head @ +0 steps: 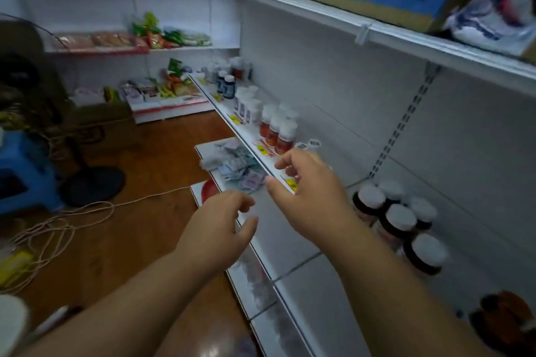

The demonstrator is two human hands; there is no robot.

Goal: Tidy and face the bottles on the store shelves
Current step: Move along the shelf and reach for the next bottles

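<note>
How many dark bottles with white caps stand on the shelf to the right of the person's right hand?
5 dark bottles with white caps: two at the back, two in the middle, one nearest the camera. Others may be hidden behind them.

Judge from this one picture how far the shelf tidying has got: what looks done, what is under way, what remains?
Looks done: the red-labelled bottles and white bottles stand upright in rows at the shelf edge. Under way: the right hand and left hand reach toward the shelf, both empty. Left: the dark bottles with white caps stand in a looser cluster, set back from the edge.
</note>
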